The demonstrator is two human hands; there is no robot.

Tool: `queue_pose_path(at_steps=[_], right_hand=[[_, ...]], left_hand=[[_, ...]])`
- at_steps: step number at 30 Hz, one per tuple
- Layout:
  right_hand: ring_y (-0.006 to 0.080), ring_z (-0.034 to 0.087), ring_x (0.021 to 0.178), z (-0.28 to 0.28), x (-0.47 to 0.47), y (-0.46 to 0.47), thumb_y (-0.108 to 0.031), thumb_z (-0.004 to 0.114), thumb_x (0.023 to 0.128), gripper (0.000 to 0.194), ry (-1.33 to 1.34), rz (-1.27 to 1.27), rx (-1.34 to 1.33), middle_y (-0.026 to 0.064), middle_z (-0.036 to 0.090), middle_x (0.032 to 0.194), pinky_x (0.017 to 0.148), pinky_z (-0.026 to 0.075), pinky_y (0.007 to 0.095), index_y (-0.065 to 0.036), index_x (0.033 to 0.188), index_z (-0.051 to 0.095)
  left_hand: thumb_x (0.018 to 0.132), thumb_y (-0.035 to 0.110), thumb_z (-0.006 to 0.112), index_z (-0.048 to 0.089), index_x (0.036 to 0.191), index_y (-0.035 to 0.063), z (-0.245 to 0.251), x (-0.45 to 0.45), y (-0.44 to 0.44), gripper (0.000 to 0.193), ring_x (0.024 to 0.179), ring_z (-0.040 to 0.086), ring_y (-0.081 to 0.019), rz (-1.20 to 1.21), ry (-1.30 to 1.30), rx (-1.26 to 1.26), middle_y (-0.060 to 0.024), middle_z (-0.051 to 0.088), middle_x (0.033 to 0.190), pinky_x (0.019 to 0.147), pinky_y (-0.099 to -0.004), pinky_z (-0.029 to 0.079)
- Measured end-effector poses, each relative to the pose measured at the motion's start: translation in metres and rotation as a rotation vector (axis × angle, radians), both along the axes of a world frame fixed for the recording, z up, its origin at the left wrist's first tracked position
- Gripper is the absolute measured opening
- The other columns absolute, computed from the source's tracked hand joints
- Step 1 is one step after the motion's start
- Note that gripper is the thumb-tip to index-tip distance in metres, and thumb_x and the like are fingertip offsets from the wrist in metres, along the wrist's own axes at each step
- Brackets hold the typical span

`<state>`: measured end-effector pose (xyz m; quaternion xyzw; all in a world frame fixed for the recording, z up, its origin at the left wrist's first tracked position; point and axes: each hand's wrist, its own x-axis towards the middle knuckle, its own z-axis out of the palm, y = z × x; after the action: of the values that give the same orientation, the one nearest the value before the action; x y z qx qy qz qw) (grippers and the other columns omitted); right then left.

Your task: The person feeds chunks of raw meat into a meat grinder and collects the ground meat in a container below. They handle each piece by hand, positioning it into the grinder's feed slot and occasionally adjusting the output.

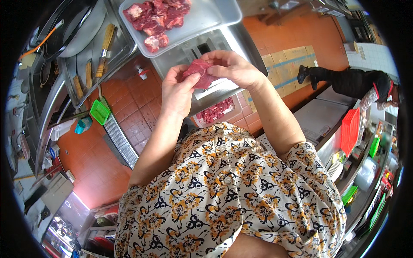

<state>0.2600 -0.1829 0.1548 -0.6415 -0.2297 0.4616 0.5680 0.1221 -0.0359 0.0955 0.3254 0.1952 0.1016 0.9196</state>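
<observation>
Between both hands is one piece of raw red meat (pixel 200 72), pinched by fingers and thumbs. My left hand (pixel 180 85) grips its left side and my right hand (pixel 230 69) its right side. Beneath the hands is a metal machine or stand (pixel 209 42) with a dark rectangular opening; its kind is partly hidden by the hands. A translucent plastic tub (pixel 213 21) with large chunks of raw meat (pixel 161 19) rests at its far side. Lower down, nearer the body, a second tub (pixel 238 108) holds small cut pieces of meat (pixel 216 111).
On the left, a metal tray (pixel 74 93) holds a wooden-handled brush (pixel 102 61), beside a large pot (pixel 87 29). A green plastic basket (pixel 100 112) sits lower. Flattened cardboard (pixel 290 66) lies on the tiled floor. Another person (pixel 358 84) bends over a counter at right.
</observation>
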Motion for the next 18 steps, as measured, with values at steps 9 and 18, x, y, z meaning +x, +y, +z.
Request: queue_pose_path(at_steps=[9, 18], right_hand=[[0.0151, 0.068, 0.091, -0.012, -0.007, -0.015, -0.018, 0.067, 0.096, 0.028, 0.219, -0.181, 0.1, 0.0071, 0.071, 0.103, 0.085, 0.058, 0.0318, 0.001, 0.116, 0.066], [0.0152, 0.068, 0.087, -0.02, -0.009, -0.023, -0.029, 0.067, 0.098, 0.031, 0.271, -0.266, 0.056, 0.0071, 0.072, 0.1, 0.08, 0.056, 0.0329, -0.001, 0.111, 0.069]], left_hand=[[0.092, 0.001, 0.068, 0.056, 0.121, -0.0032, 0.007, 0.0, 0.0, 0.031, 0.107, 0.064, -0.0226, -0.145, -0.033, -0.082, -0.0126, 0.063, 0.115, 0.097, -0.0414, 0.054], [0.089, -0.005, 0.067, 0.051, 0.13, -0.0031, 0.005, -0.001, -0.009, 0.044, 0.11, 0.063, -0.0207, -0.204, -0.06, 0.076, -0.0119, 0.061, 0.123, 0.098, -0.0381, 0.054]])
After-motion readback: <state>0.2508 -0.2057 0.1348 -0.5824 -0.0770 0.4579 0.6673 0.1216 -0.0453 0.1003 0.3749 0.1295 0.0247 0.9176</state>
